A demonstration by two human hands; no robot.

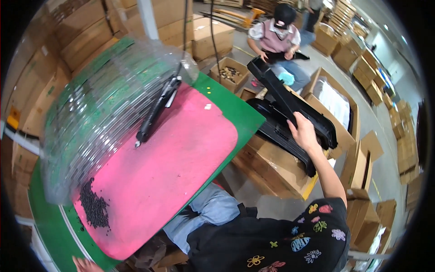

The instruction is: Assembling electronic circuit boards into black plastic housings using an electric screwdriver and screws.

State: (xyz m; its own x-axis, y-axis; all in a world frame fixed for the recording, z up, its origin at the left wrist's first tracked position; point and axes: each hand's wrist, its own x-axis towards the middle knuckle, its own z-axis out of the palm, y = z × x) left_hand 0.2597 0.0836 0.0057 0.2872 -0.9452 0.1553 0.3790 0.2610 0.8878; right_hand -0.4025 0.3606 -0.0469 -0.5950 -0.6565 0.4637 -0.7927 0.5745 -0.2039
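Observation:
On the right, my right hand (303,131) is closed around a long black plastic housing (277,88), lifted at a slant over other black plastic parts (283,136) in an open carton. My left hand (86,264) shows only partly at the lower left, by the green table's near edge; its visible fingers are stretched out and hold nothing. A black electric screwdriver (156,113) hangs from a cable over the pink mat (181,158), its tip pointing toward me. Small black screws (94,206) lie heaped at the mat's left end.
Stacked clear plastic trays (108,109) cover the back of the green table (244,119). A seated co-worker (277,38) handles a dark part beyond it. Cartons (358,217) crowd the right side, and a small box of metal pieces (229,75) stands behind the table's corner.

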